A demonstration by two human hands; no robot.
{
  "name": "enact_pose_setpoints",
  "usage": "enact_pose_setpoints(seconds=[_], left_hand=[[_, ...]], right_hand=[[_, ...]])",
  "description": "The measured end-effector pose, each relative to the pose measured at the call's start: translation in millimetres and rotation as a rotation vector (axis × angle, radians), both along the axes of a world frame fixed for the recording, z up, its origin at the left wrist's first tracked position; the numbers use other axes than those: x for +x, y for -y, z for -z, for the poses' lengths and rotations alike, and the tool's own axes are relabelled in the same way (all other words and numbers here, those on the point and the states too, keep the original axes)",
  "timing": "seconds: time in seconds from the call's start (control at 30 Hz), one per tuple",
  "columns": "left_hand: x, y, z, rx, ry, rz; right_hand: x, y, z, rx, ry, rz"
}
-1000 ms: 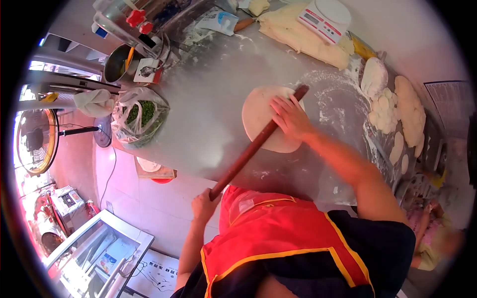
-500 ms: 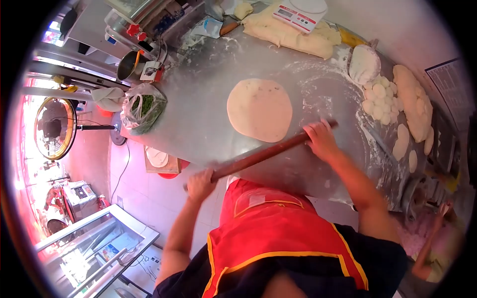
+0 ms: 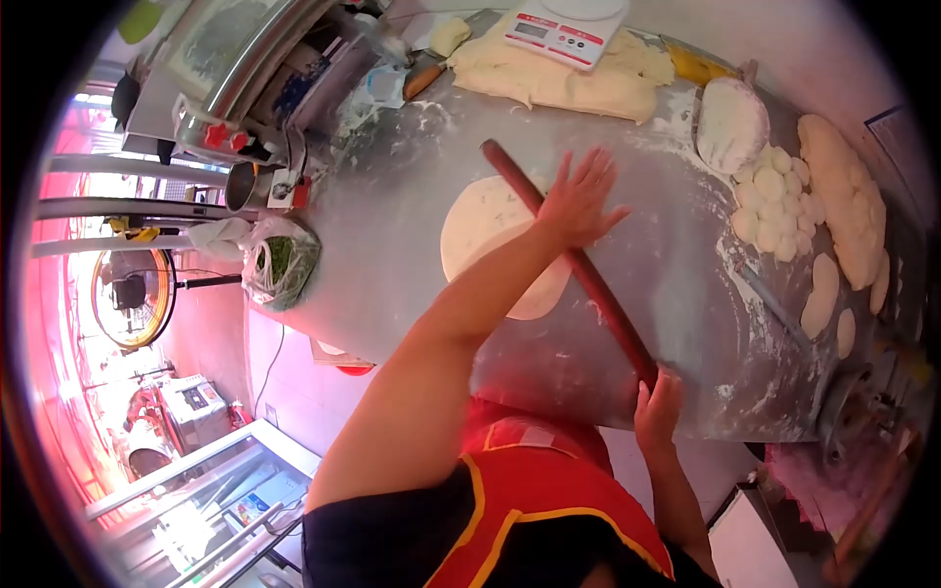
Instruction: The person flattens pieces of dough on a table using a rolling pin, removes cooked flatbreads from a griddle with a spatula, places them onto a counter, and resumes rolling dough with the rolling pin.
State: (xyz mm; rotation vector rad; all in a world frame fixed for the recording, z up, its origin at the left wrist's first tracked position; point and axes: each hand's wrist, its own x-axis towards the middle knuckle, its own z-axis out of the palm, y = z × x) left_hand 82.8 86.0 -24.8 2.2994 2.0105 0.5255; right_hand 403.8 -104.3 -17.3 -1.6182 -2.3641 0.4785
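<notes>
A long dark-red rolling pin (image 3: 613,309) lies slantwise over a flat round of dough (image 3: 475,230), covering its right part. My left hand (image 3: 583,201) is stretched across the front, palm down at the pin's middle, with its fingers straight and spread. Whether the palm presses on the pin or hovers just above it, I cannot tell. Near the table's front edge, my right hand (image 3: 657,404) is closed round the pin's near end. My left forearm hides the lower left of the dough round.
A metal table (image 3: 382,245) bears a big dough slab (image 3: 549,73) under a white scale (image 3: 569,34). On the right are a floured dough lump (image 3: 733,125), several small dough pieces (image 3: 774,206) and a long dough roll (image 3: 848,201). A bag of greens (image 3: 279,260) sits left.
The pin has swung from lying along the front edge to slanting across the dough. My left hand has let go of its end and reached forward; my right hand has come back towards me.
</notes>
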Motion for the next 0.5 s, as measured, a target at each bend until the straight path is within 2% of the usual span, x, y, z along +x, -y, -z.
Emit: enact_pose_setpoints(seconds=[0.1, 0.13, 0.23, 0.3, 0.4, 0.43, 0.47, 0.5], left_hand=[[7.6, -19.5, -10.0, 0.098, 0.007, 0.055], [1.0, -4.1, -2.5, 0.039, -0.037, 0.046], [-57.8, 90.8, 2.1, -0.200, -0.039, -0.013], [-83.8, 155.1, -8.0, -0.218, 0.105, -0.106], [-102.8, 162.0, -1.9, -0.143, -0.005, -0.008], [-99.1, 138.0, 8.2, -0.048, -0.088, 0.018], [-86.4, 108.6, -10.7, -0.046, 0.014, 0.033], [-81.0, 87.6, -7.2, -0.018, 0.020, 0.017]], right_hand=[[2.5, -5.0, 0.4, 0.018, 0.005, -0.040], [2.5, -0.1, -0.3, -0.003, 0.004, -0.071], [-16.1, 29.9, -4.9, -0.075, -0.040, -0.167], [-32.3, 41.4, -10.4, -0.118, -0.103, -0.243], [-45.5, 50.3, -6.5, -0.115, -0.126, -0.210], [-44.9, 55.4, -4.3, -0.113, -0.117, -0.196], [-45.1, 57.7, -1.1, -0.099, -0.113, -0.197], [-46.7, 61.8, 0.1, -0.104, -0.112, -0.188]])
